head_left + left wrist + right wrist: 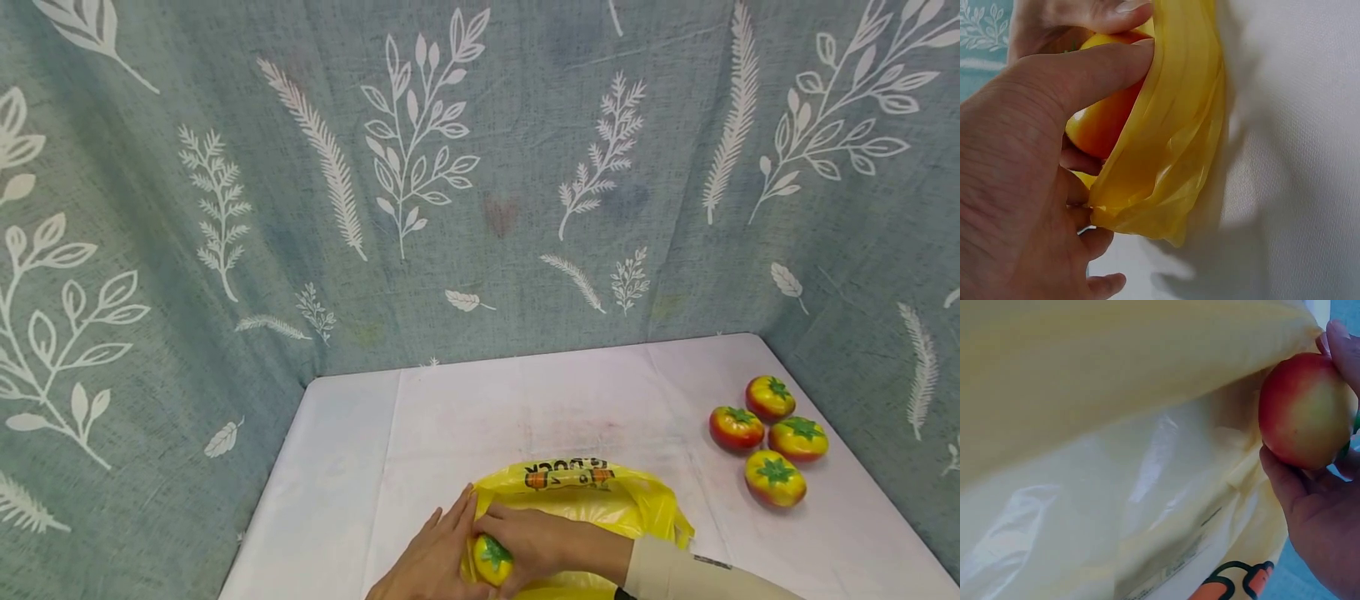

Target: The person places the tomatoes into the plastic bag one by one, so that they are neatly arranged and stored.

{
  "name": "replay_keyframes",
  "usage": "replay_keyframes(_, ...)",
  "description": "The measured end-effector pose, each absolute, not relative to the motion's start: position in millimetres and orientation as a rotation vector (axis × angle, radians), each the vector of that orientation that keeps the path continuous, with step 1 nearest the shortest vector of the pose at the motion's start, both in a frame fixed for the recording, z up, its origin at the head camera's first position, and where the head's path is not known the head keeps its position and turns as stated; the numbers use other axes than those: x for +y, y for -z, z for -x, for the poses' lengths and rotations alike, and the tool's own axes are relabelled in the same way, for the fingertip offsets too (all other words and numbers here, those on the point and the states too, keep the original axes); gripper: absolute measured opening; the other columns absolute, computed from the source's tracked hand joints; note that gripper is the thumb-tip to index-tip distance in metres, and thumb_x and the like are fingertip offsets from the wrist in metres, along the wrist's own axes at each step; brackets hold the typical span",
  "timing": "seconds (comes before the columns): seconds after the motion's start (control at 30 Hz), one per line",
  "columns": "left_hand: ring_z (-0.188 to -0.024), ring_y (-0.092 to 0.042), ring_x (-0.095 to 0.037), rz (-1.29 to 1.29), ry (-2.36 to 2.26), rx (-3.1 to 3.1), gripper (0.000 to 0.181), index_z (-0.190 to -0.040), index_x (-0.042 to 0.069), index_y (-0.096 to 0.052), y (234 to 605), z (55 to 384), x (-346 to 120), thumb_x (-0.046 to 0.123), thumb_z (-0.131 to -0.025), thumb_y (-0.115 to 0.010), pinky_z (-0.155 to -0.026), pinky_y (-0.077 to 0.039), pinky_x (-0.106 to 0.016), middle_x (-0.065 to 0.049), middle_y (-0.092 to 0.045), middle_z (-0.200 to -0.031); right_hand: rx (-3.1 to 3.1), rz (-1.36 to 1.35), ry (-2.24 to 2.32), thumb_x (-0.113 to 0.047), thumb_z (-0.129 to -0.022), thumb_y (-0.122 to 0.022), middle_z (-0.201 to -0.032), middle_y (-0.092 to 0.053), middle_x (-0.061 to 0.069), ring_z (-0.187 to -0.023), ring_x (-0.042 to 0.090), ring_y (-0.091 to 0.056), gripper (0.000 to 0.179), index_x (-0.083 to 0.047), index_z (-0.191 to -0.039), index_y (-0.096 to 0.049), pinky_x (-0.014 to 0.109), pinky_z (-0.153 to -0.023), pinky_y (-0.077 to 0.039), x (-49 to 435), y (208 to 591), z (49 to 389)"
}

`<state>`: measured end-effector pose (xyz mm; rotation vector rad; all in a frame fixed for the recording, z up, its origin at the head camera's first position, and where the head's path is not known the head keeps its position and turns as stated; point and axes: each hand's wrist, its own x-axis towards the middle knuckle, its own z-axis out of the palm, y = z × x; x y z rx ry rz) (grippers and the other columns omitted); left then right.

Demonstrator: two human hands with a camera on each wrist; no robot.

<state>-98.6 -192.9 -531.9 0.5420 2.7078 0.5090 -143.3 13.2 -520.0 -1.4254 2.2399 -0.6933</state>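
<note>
Yellow bag (633,485) gapes, right hand (531,542) gripping a fruit (491,563) at its rim.

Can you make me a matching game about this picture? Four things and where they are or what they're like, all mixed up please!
1. left hand
2. right hand
3. curtain
4. four fruits

A. blue-green with white patterns
B. together on the white table
C. holding the yellow bag by its edge
D. gripping one fruit

Pairs: 1-C, 2-D, 3-A, 4-B

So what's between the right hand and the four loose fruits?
The head view shows the yellow bag, then a bare stretch of white table.
</note>
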Motion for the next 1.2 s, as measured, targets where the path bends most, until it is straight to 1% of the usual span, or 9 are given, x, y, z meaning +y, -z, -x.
replay_keyframes(0.2,-0.135,-0.024,-0.022,-0.592,-0.477,2.715,0.103,-0.149,0.011,-0.012,531,98,-194,0.073,-0.076,-0.048,-0.104,-0.024,-0.056,-0.006,-0.007,-0.154,2.232,1.444,0.664,-0.053,-0.078,-0.066,-0.12,-0.045,-0.012,-0.096,-0.006,-0.048,0.071,-0.02,-0.134,-0.039,0.013,-0.076,-0.045,15,527,142)
replay_keyframes(0.37,-0.135,-0.025,-0.026,-0.632,-0.453,2.73,0.106,-0.149,0.008,-0.011,532,98,-194,0.074,-0.075,-0.048,-0.101,-0.026,-0.059,-0.009,-0.007,-0.154,2.254,1.46,0.669,-0.055,-0.078,-0.065,-0.119,-0.046,-0.012,-0.094,-0.006,-0.048,0.072,-0.021,-0.136,-0.037,0.012,-0.074,-0.044,15,530,140)
replay_keyframes(0.47,-0.134,-0.027,-0.025,-0.588,-0.446,2.721,0.108,-0.149,0.01,-0.012,533,98,-193,0.078,-0.073,-0.047,-0.102,-0.025,-0.058,-0.007,-0.007,-0.154,2.288,1.475,0.662,-0.057,-0.078,-0.063,-0.119,-0.047,-0.012,-0.094,-0.006,-0.048,0.074,-0.023,-0.138,-0.036,0.012,-0.073,-0.044,17,529,140)
replay_keyframes(0.57,-0.134,-0.028,-0.024,-0.55,-0.444,2.714,0.108,-0.149,0.012,-0.011,532,99,-192,0.079,-0.072,-0.046,-0.103,-0.024,-0.057,-0.005,-0.007,-0.154,2.309,1.466,0.671,-0.057,-0.076,-0.065,-0.124,-0.047,-0.01,-0.099,-0.004,-0.049,0.077,-0.024,-0.139,-0.035,0.015,-0.076,-0.046,20,525,142)
replay_keyframes(0.67,-0.134,-0.027,-0.022,-0.543,-0.451,2.713,0.108,-0.149,0.012,-0.011,531,99,-191,0.078,-0.072,-0.047,-0.104,-0.024,-0.057,-0.005,-0.008,-0.154,2.312,1.434,0.669,-0.055,-0.074,-0.068,-0.125,-0.047,-0.009,-0.102,-0.002,-0.05,0.079,-0.021,-0.139,-0.036,0.019,-0.079,-0.047,25,521,144)
replay_keyframes(0.77,-0.135,-0.025,-0.022,-0.543,-0.459,2.713,0.109,-0.149,0.012,-0.01,530,98,-191,0.078,-0.072,-0.048,-0.104,-0.023,-0.056,-0.005,-0.007,-0.154,2.306,1.399,0.641,-0.051,-0.073,-0.071,-0.123,-0.048,-0.009,-0.101,-0.001,-0.05,0.08,-0.019,-0.138,-0.038,0.021,-0.081,-0.047,30,521,144)
replay_keyframes(0.97,-0.136,-0.023,-0.022,-0.551,-0.473,2.719,0.11,-0.149,0.012,-0.008,532,98,-191,0.078,-0.071,-0.049,-0.104,-0.022,-0.056,-0.005,-0.007,-0.154,2.29,1.369,0.645,-0.045,-0.075,-0.073,-0.119,-0.051,-0.011,-0.099,-0.003,-0.05,0.073,-0.017,-0.135,-0.041,0.02,-0.082,-0.046,32,527,142)
replay_keyframes(1.2,-0.136,-0.022,-0.021,-0.562,-0.488,2.718,0.108,-0.149,0.012,-0.005,533,99,-189,0.074,-0.073,-0.052,-0.104,-0.023,-0.056,-0.005,-0.006,-0.154,2.259,1.363,0.66,-0.045,-0.076,-0.073,-0.119,-0.051,-0.014,-0.099,-0.004,-0.05,0.071,-0.02,-0.135,-0.041,0.019,-0.079,-0.046,30,527,142)
